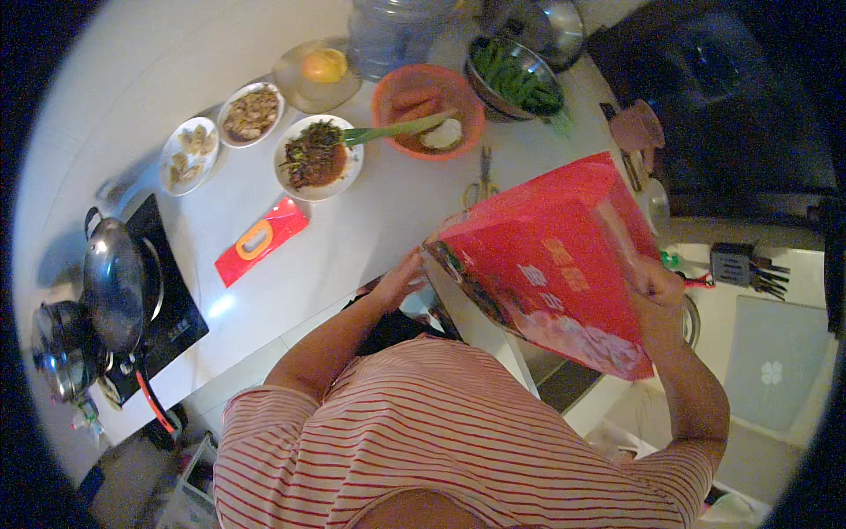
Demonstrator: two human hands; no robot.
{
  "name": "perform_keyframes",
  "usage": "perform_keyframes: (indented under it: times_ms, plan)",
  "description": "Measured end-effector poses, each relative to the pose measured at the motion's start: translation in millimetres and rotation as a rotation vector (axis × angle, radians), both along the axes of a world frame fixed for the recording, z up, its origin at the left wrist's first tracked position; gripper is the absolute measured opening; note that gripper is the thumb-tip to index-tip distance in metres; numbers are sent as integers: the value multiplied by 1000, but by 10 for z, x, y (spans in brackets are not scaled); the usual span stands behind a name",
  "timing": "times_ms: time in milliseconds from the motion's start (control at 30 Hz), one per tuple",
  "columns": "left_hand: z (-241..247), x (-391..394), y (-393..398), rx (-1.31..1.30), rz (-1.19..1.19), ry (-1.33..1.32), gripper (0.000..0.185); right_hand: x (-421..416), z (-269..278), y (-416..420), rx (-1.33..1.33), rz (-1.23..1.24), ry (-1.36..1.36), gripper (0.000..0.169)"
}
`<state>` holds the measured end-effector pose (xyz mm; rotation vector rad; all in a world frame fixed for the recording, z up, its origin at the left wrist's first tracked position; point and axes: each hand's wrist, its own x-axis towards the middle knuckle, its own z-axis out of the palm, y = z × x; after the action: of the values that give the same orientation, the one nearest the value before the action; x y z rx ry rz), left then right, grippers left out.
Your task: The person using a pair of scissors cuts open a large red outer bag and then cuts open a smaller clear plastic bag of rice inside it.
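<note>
A large red printed box [548, 264], tilted, is held between my two hands in front of my body. My right hand [657, 284] grips its right side with curled fingers. At the box's left corner is my left hand [404, 278], its fingers partly hidden against the edge. Scissors [482, 185] lie just behind the box on the white counter [370, 231]. Further left on the counter is a flat red piece with an orange handle-shaped ring [254, 239]. The underside of the box and whatever is inside it are hidden.
Across the back stand a plate of dark greens [317, 159], smaller dishes of food [251, 114], an orange basin [429, 112], a metal bowl of green vegetables [515, 76] and a large clear water bottle [396, 40]. A lidded wok [115, 284] sits on a black cooktop at left.
</note>
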<state>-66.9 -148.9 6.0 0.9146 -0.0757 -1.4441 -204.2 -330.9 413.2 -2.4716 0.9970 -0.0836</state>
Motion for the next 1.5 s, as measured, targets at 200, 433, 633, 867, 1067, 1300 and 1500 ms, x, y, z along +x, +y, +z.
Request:
perform_keyframes:
  times_ms: [200, 433, 633, 867, 1067, 1300, 1500]
  plan:
    - [863, -602, -907, -345, -27, 597, 71, -722, 355, 26, 38, -310, -298, 2]
    - [988, -1010, -1295, -275, 117, 527, 65, -1038, 581, 55, -8, -485, -387, 16]
    - [118, -1262, -1331, 266, 268, -409, 56, -1374, 770, 179, -110, -694, -425, 39]
    - [-499, -296, -666, 531, 307, -1160, 52, -1966, 943, 284, -257, -746, -507, 50]
    - [-299, 152, -388, 533, 434, -960, 49, -2743, 1115, 612, -350, -808, -548, 41]
    - [435, 325, -322, 381, 399, -664, 52, -3917, 782, 1349, -654, -906, 110, 37]
    - [515, -275, -898, 275, 4, -571, 54, -4104, 359, 1904, -576, -888, 128, 30]
